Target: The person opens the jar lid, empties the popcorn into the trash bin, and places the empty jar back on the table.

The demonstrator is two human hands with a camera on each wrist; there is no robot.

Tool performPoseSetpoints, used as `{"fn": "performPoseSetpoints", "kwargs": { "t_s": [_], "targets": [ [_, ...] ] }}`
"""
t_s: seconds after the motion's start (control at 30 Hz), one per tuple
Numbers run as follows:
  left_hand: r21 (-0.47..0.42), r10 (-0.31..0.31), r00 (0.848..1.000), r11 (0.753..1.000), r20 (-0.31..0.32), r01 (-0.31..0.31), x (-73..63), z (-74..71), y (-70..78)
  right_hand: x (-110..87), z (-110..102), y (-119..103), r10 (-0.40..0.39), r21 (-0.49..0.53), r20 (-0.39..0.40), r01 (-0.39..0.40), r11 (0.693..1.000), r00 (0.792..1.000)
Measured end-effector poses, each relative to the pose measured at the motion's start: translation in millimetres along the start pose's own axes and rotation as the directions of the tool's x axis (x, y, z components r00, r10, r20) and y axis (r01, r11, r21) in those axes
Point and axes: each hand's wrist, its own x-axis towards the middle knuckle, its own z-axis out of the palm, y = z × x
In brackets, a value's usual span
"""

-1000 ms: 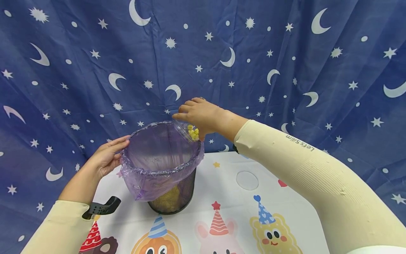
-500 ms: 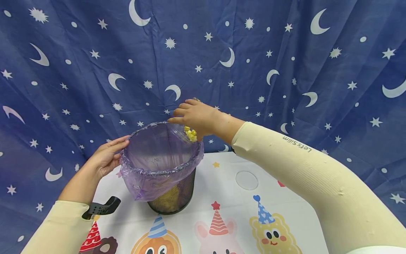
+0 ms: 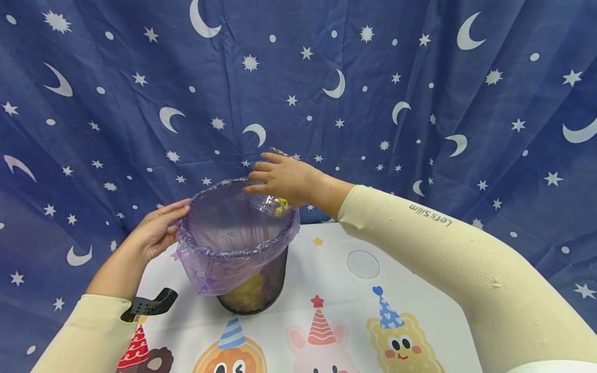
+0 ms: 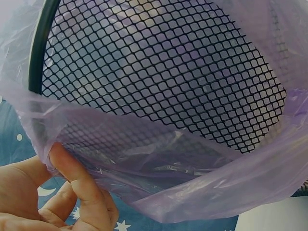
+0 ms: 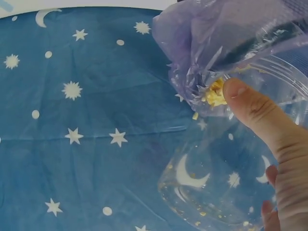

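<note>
In the head view, a black mesh wastebasket (image 3: 275, 274) is lined with a translucent purple bag (image 3: 210, 269) folded over its rim. My left hand (image 3: 160, 230) grips the rim's left side, and the left wrist view shows its fingers (image 4: 79, 180) curled against the bag. At the far right of the rim, my right hand (image 3: 286, 181) holds a clear plastic jar (image 5: 192, 192), tilted with its mouth over the basket. Yellow popcorn (image 5: 215, 94) sits near the jar's mouth, beside the right thumb. Small crumbs cling inside the jar. Most of the jar is hidden behind the hand in the head view.
A clear round lid (image 3: 363, 264) lies on the white tablecloth (image 3: 322, 280), right of the basket. Something yellow (image 3: 249, 292) shows through the basket's lower mesh. Behind stands a dark blue curtain (image 3: 298, 77) with moons and stars.
My right hand has shifted slightly left and down, and the jar's mouth now sits lower over the basket. Less popcorn shows by the hand. The left hand has stayed in place.
</note>
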Motion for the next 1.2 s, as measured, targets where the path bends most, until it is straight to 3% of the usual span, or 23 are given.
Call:
{"fn": "performPoseSetpoints", "kwargs": {
  "t_s": [0.17,0.4,0.9,0.97,1.13,1.2],
  "targets": [
    [0.008,-0.001,1.0,1.0,-0.004,0.001,-0.3,1.2,0.4,1.0,1.8,-3.5,-0.041,-0.1,-0.021,0.039,0.994,0.999],
    [0.007,-0.003,1.0,1.0,-0.007,0.003,-0.1,1.3,0.4,2.8,5.5,-6.7,-0.128,-0.295,-0.012,0.119,0.948,0.992],
    [0.0,-0.001,1.0,1.0,-0.001,0.001,0.8,0.6,0.2,-2.5,6.2,-1.3,-0.097,-0.278,-0.063,0.076,0.958,0.993],
    [-0.004,0.001,1.0,1.0,0.0,-0.001,0.7,0.1,0.3,-2.5,4.9,-0.3,-0.115,-0.317,-0.066,0.088,0.944,0.991],
    [-0.014,0.003,1.0,1.0,0.005,-0.003,0.4,-0.4,0.8,1.8,7.1,-1.9,-0.217,-0.469,-0.089,0.151,0.87,0.972],
    [-0.016,0.003,1.0,1.0,0.007,-0.003,0.3,-0.1,0.9,3.3,9.5,-3.9,-0.245,-0.492,-0.089,0.171,0.854,0.966]
  ]
}}
